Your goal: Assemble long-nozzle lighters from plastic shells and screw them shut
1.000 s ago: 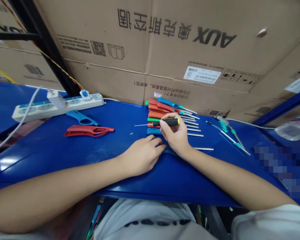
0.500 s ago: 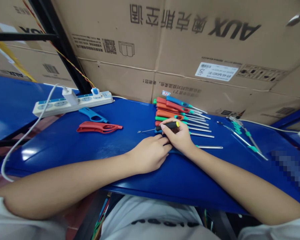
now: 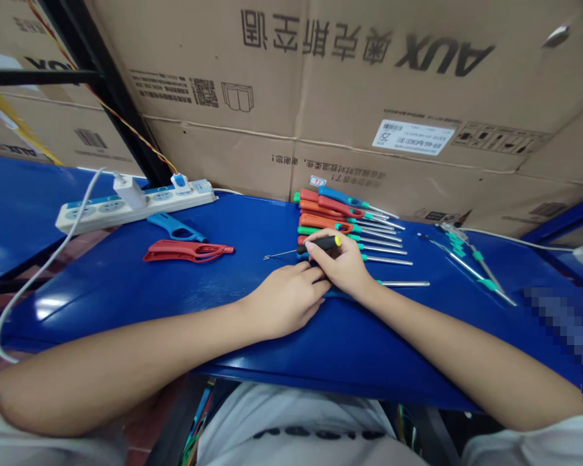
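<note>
My right hand (image 3: 342,262) is closed around the black, yellow-ended handle of a screwdriver (image 3: 328,243). Its thin shaft points left, with small screw-like bits at or beside the tip; whether they touch it I cannot tell. My left hand (image 3: 291,298) lies against the right one, its fingers curled over a blue long-neck lighter (image 3: 339,294). That lighter's metal tube sticks out to the right beneath my right wrist, and most of its body is hidden. Just behind the hands, several red, orange, green and blue lighters (image 3: 328,223) lie in a row, tubes to the right.
A red handle shell (image 3: 189,250) and a blue one (image 3: 175,228) lie at the left. Behind them is a white power strip (image 3: 146,206) with a cable. Loose metal tubes with green parts (image 3: 476,265) lie at the right. A large cardboard box (image 3: 340,84) stands along the back.
The whole view has shifted slightly, so things sit a little further left. Both hands keep their hold, and the screwdriver is only slightly differently angled.
</note>
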`<action>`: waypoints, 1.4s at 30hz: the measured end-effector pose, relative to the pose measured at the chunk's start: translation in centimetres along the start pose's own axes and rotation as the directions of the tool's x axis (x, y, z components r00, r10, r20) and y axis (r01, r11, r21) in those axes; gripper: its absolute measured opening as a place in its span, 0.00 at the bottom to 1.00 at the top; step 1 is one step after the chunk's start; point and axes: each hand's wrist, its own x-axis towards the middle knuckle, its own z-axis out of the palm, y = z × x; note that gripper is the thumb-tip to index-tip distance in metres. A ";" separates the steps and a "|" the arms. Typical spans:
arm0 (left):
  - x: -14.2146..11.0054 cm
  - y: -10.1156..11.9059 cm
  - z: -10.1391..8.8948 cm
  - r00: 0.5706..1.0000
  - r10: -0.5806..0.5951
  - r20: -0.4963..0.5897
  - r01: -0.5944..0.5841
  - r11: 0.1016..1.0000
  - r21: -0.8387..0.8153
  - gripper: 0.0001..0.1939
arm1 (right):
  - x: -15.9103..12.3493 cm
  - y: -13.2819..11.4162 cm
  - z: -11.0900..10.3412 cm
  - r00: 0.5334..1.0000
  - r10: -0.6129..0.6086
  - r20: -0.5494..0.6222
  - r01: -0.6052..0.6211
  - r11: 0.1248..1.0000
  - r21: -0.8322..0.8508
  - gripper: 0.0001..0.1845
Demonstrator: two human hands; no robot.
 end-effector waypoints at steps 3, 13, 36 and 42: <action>0.0 0.0 -0.1 1.000 -0.005 0.010 0.005 1.000 0.006 0.14 | 0.0 0.0 0.0 1.000 -0.014 -0.006 0.014 1.000 0.001 0.06; 0.1 -0.4 0.2 1.000 -0.017 0.009 0.018 0.996 -0.086 0.16 | -0.3 -0.4 -0.4 0.990 -0.024 -0.139 0.029 0.999 0.036 0.10; 1.2 -0.4 0.1 0.865 -0.482 -0.140 0.172 0.546 -0.820 0.11 | -1.7 -3.2 -6.9 0.896 0.232 -0.379 -0.126 0.951 0.283 0.20; 1.1 -0.7 0.3 0.860 -0.483 -0.165 0.162 0.565 -0.809 0.10 | -1.6 -3.2 -7.1 0.888 0.271 -0.372 -0.121 0.917 0.379 0.20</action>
